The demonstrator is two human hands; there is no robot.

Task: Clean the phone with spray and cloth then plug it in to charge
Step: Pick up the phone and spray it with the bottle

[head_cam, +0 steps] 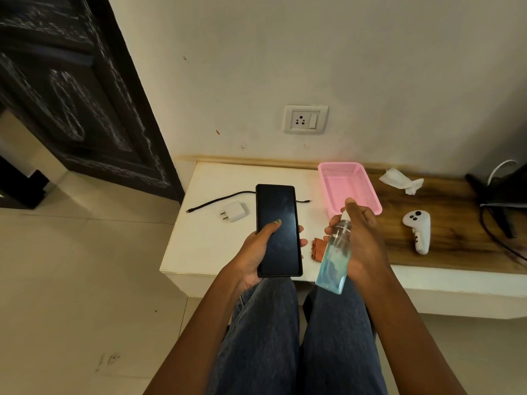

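My left hand [258, 252] grips a black phone [278, 223] from its lower left, screen up and dark, thumb across the glass. My right hand [362, 240] holds a clear spray bottle [335, 256] with pale blue liquid, its nozzle tilted toward the phone and my index finger on the white spray head. Between the two hands an orange-brown cloth [319, 249] lies on the white table [205, 252], partly hidden by the bottle. A white charger plug [234, 211] and a black cable [216, 201] lie on the table left of the phone. A wall socket [305, 120] sits above the table.
A pink plastic basket [349, 186] stands behind my right hand. A crumpled white tissue [399, 181] and a white controller [417, 230] lie on the wooden surface to the right. Dark cables and a stand [496, 201] crowd the far right. A dark door [79, 89] is at left.
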